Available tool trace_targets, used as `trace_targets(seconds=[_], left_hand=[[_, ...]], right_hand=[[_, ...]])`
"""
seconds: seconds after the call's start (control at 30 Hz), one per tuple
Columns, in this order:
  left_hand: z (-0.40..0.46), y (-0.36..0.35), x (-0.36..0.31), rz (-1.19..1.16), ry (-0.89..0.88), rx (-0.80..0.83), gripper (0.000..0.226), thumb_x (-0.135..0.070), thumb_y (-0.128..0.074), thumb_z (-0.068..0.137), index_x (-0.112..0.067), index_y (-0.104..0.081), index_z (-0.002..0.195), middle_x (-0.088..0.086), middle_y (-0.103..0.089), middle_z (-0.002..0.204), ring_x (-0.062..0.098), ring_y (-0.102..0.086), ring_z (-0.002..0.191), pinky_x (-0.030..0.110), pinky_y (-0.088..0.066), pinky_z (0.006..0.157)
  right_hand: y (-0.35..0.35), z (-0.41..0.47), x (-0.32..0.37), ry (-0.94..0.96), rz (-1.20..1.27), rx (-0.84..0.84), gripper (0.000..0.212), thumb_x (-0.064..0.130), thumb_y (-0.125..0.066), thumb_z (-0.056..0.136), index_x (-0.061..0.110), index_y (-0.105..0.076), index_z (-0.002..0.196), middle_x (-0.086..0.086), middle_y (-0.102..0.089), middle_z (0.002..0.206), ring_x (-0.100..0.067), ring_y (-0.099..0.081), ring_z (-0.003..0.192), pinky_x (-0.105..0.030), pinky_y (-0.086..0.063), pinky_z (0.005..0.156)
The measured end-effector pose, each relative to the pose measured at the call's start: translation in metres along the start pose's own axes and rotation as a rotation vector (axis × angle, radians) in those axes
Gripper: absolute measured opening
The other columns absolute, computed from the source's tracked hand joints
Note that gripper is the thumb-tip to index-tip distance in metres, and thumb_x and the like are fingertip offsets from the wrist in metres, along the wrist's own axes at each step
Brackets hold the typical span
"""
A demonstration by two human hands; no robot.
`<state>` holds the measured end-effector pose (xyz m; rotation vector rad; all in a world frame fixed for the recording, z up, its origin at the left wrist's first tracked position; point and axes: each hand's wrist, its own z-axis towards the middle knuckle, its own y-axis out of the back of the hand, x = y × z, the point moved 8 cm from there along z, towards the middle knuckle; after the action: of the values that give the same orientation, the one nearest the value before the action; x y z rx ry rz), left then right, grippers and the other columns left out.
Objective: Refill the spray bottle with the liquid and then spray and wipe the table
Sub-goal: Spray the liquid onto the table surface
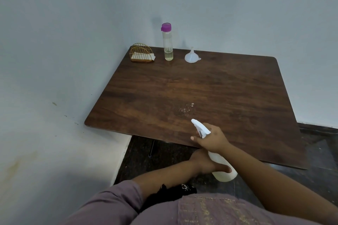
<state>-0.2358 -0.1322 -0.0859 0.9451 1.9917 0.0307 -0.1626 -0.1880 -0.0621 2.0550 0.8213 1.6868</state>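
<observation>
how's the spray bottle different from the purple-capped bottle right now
The spray bottle is held tilted over the near table edge by the right hand and left hand; the capped bottle stands upright, untouched, at the back. The spray bottle is opaque white with a trigger head; the capped bottle is clear with a purple lid. Both hold pale liquid.

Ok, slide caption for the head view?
Both hands hold spray bottle, nozzle over droplets on wooden table.

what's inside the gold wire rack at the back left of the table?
The gold wire rack holds white napkins or paper, with one corner poking out on the right. How many sheets cannot be told: the wires and the distance hide the stack.
</observation>
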Motion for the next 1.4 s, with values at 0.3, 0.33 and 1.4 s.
trace_targets(seconds=[0.3,0.33,1.4], left_hand=[[-0.003,-0.004,-0.001,0.1,-0.039,0.012,0.153,-0.101,-0.038,0.002,-0.024,-0.048,0.134,-0.003,-0.055,0.137,0.017,-0.052,0.124,0.031,-0.044,0.102],[-0.003,-0.004,0.0,0.101,-0.032,0.011,0.155,-0.101,-0.037,0.001,-0.023,-0.048,0.135,-0.003,-0.055,0.137,0.017,-0.052,0.125,0.031,-0.044,0.103],[0.021,0.012,-0.022,0.202,-0.082,0.037,0.081,-0.054,-0.083,0.066,-0.023,-0.049,0.133,0.0,-0.058,0.133,0.021,-0.054,0.122,0.036,-0.049,0.097]], right_hand=[[-0.009,-0.002,0.004,0.045,-0.009,0.017,0.026,0.019,-0.081,0.071,0.016,-0.056,0.064,0.006,-0.059,0.064,-0.009,-0.057,0.062,-0.022,-0.042,0.061],[-0.011,-0.001,0.002,0.033,-0.009,0.033,0.024,0.02,-0.082,0.07,0.013,-0.059,0.068,0.005,-0.061,0.067,-0.01,-0.059,0.065,-0.024,-0.043,0.062],[0.044,0.005,-0.005,-0.031,0.142,-0.193,0.024,0.031,-0.081,0.074,0.019,-0.066,0.088,0.007,-0.066,0.079,-0.006,-0.062,0.076,-0.013,-0.043,0.065]])
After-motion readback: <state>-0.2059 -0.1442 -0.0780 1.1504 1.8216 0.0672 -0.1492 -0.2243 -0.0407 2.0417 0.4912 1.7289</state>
